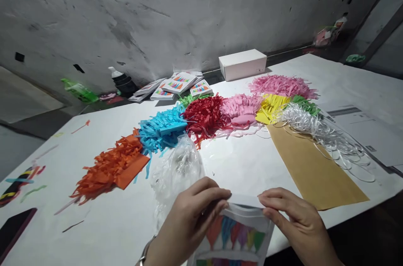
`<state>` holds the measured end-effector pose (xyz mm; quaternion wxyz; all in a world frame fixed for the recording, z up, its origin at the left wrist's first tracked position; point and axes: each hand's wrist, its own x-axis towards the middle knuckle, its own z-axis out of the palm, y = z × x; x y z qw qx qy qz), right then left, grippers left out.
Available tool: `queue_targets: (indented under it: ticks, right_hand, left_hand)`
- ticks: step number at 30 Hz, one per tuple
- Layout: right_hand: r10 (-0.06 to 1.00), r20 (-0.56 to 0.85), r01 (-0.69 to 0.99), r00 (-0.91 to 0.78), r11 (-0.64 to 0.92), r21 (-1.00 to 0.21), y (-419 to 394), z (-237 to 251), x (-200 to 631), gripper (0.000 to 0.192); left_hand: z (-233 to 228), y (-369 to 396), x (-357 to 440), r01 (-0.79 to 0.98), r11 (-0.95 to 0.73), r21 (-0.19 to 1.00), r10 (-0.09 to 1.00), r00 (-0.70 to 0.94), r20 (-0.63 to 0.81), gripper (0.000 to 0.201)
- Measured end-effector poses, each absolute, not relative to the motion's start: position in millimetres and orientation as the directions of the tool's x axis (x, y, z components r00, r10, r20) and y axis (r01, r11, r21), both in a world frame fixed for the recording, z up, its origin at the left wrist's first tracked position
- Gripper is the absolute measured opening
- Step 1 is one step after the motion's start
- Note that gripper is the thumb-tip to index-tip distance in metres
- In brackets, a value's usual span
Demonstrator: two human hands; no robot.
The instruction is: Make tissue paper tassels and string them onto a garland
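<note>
A white packet [234, 236] printed with a row of colourful tassels is low in the head view, its lower end cut off by the frame. My left hand [197, 211] pinches the left end of its top edge. The right end of that edge is between the thumb and fingers of my right hand [292, 211]. Between the hands the top strip looks lifted, with a dark gap under it. Beyond my left hand lies a crumpled clear plastic bag [181, 165]. Bundles of fringed tissue paper curve across the table: orange [110, 165], blue [162, 127], red [203, 115], pink [241, 108] and yellow [271, 107].
White cord [315, 127] lies across a brown paper envelope [317, 165] on the right. Several similar packets [179, 83] are piled by the wall, near a white box [242, 64]. At the left are a phone [15, 232] and paper scraps [33, 192].
</note>
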<state>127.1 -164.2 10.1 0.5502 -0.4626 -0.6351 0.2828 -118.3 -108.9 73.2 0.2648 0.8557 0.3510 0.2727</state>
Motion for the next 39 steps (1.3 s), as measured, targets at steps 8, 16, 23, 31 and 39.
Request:
queue_targets:
  ticks: [8,16,23,31,39]
  right_hand:
    - [0.848,0.529,0.264,-0.038,0.519,-0.813,-145,14,107,0.021]
    - [0.745,0.656,0.389,-0.123,0.644,-0.659,-144,1,101,0.028]
    - [0.769,0.639,0.433,-0.024,0.584,-0.687,-135,-11,97,0.024]
    - [0.729,0.646,0.798,0.226,0.242,-0.552,-171,-73,209,0.034]
    - [0.833,0.550,0.956,-0.056,0.204,-0.210,-232,-117,234,0.051]
  left_hand:
    - [60,-108,-108,0.310,-0.561,0.768,0.782,0.504,0.367,0.017]
    - [45,-112,-103,0.309,-0.504,0.806,0.811,0.492,0.318,0.015]
    - [46,-87,-99,0.338,-0.501,0.797,0.790,0.555,0.262,0.016]
    - [24,42,-106,0.552,-0.257,0.793,0.886,0.463,-0.035,0.050]
    - [5,-26,-47,0.543,-0.258,0.800,0.793,0.591,-0.146,0.041]
